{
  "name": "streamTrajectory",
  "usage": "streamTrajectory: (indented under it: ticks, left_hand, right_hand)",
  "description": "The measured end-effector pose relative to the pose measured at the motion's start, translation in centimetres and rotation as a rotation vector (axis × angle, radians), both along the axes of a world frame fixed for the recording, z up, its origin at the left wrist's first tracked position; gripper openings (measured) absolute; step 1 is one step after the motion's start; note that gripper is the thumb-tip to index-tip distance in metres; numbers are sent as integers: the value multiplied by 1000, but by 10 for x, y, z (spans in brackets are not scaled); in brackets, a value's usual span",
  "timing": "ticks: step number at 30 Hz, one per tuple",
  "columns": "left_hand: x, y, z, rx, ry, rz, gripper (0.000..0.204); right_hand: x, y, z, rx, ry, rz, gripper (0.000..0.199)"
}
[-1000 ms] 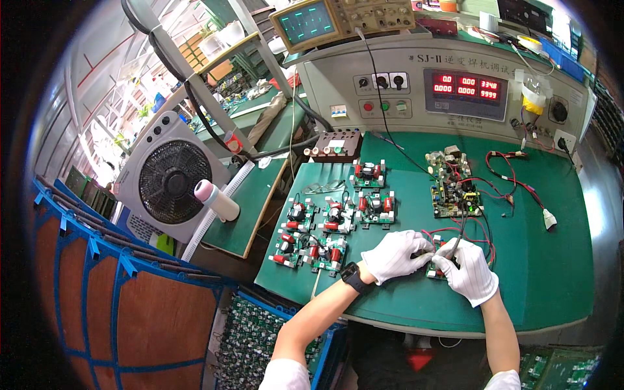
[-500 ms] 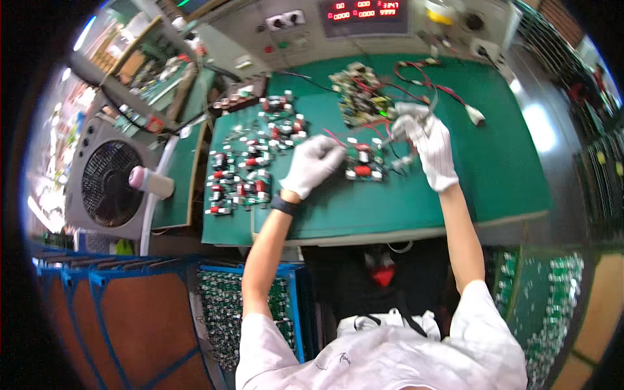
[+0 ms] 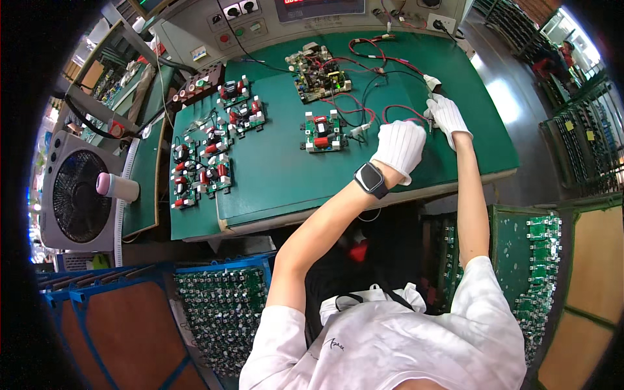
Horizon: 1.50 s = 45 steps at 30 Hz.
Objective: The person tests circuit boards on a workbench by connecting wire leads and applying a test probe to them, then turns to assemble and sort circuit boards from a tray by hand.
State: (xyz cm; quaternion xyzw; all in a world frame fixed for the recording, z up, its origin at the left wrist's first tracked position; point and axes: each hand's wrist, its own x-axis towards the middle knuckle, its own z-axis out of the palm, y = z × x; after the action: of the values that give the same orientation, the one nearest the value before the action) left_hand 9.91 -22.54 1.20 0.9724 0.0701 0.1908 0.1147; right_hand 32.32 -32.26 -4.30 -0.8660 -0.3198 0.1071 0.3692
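Observation:
My left hand [image 3: 400, 146], in a white glove with a dark smartwatch [image 3: 372, 179] on the wrist, is curled over a loop of red wire [image 3: 398, 109] on the green mat [image 3: 279, 175]. Just to its right, my gloved right hand [image 3: 447, 114] pinches the small dark end of that wiring; what exactly it is stays too small to tell. A small green circuit board [image 3: 323, 132] with red parts lies left of my hands. A larger board [image 3: 318, 68] with red and black leads sits farther back.
Several small boards [image 3: 211, 153] lie in rows at the mat's left. A grey test console [image 3: 260, 26] lines the back. A fan [image 3: 75, 195] stands at the left. Blue crates of boards [image 3: 224, 312] sit below, more boards at the right [image 3: 536, 273].
The view has tilted down and swung, now showing my torso. Both hands have left the small board and moved right along the red wire toward the mat's right edge.

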Motion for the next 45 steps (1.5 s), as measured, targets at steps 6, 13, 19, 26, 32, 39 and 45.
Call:
streamTrajectory:
  ticks: [6, 13, 19, 26, 32, 39, 45]
  left_hand:
    - [-62, 20, 6, 76, -18, 26, 14]
    - [-99, 89, 3, 17, -301, 245, 14]
    - [-85, 92, -24, 7, -161, 221, 23]
    - [-78, 87, -27, -35, -212, 241, 16]
    - [-78, 88, -25, -56, -232, 202, 14]
    - [-75, 84, -25, -54, -270, 199, 12]
    - [-92, 93, -15, -177, -208, 261, 11]
  right_hand:
    - [-20, -1, 38, -119, -733, -212, 29]
    - [-105, 51, 45, 288, -632, 667, 24]
    - [-98, 77, 27, 201, -526, 858, 22]
    - [-99, 80, 9, 393, -397, 883, 16]
    - [-102, 76, 9, 410, -253, 912, 12]
    - [-100, 76, 9, 415, -157, 925, 10]
    - [-91, 76, 5, 457, -118, 893, 10]
